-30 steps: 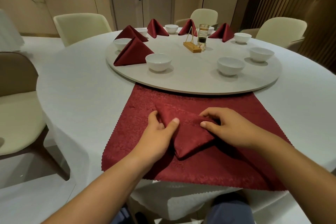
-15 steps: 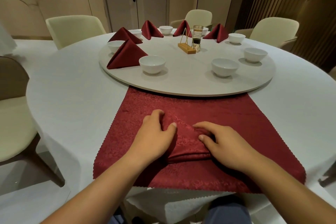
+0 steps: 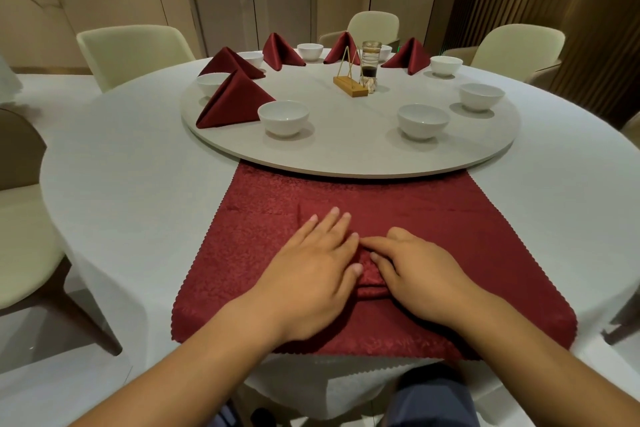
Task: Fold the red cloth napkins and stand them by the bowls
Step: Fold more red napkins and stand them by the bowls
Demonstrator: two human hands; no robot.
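Note:
A folded red napkin (image 3: pixel 372 279) lies on a large red cloth (image 3: pixel 433 218) at the table's near edge, mostly hidden under my hands. My left hand (image 3: pixel 311 263) lies flat on its left part, fingers straight and pressing. My right hand (image 3: pixel 419 267) rests on its right part, index finger stretched along the top fold. On the round turntable (image 3: pixel 346 156) several folded red napkins stand beside white bowls; the nearest standing napkin (image 3: pixel 233 100) is next to a bowl (image 3: pixel 283 116). Two bowls (image 3: pixel 422 120) (image 3: pixel 481 96) on the right have no napkin beside them.
A wooden card stand (image 3: pixel 349 81) and a glass jar (image 3: pixel 370 62) sit at the turntable's middle. Cream chairs (image 3: pixel 135 52) ring the white-clothed round table (image 3: pixel 131 184). The red cloth hangs slightly over the front edge.
The raised triangular fold has been pressed down flat. My left hand went from a curled hold to lying flat with straight fingers, and my right hand slid closer to it.

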